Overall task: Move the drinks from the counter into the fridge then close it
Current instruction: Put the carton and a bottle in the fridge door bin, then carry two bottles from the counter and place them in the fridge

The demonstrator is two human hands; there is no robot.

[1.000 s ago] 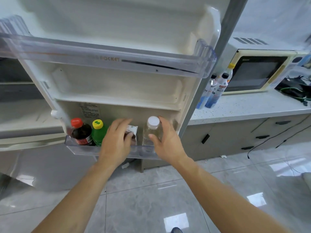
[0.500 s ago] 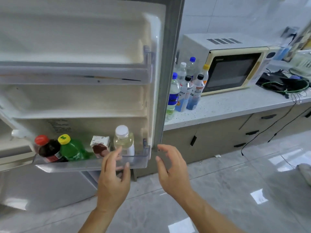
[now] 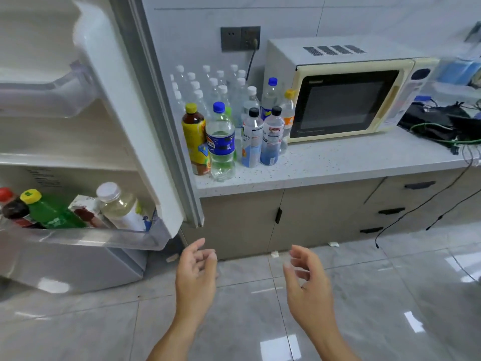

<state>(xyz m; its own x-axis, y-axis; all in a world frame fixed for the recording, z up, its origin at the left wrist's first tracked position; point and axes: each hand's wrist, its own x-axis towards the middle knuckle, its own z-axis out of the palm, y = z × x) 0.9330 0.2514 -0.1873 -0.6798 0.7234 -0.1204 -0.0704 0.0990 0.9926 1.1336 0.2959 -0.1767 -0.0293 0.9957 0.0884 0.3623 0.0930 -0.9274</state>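
Note:
The fridge door [image 3: 135, 121] stands open at the left. Its bottom shelf [image 3: 86, 239] holds a red-capped dark bottle [image 3: 13, 208], a green bottle [image 3: 49, 212], a small carton [image 3: 86, 211] and a white-capped pale bottle [image 3: 119, 207]. On the counter [image 3: 338, 162] beside the door stand a yellow-labelled tea bottle [image 3: 195, 138], a blue-capped bottle [image 3: 221, 144], two black-capped bottles [image 3: 261, 138] and several clear water bottles [image 3: 216, 87] behind. My left hand [image 3: 195, 277] and my right hand [image 3: 307, 280] hang over the floor below the counter, fingers loosely curled, holding nothing.
A cream microwave [image 3: 346, 95] sits on the counter at the right, with dark cables and gear [image 3: 442, 123] beyond it. Cupboard doors and drawers [image 3: 325, 212] lie under the counter. A black cable [image 3: 416, 209] hangs down over the drawers to the glossy tiled floor [image 3: 260, 321].
Both hands have let go of the carton and pale bottle on the door shelf and drawn back downward. My view has swung right toward the counter bottles.

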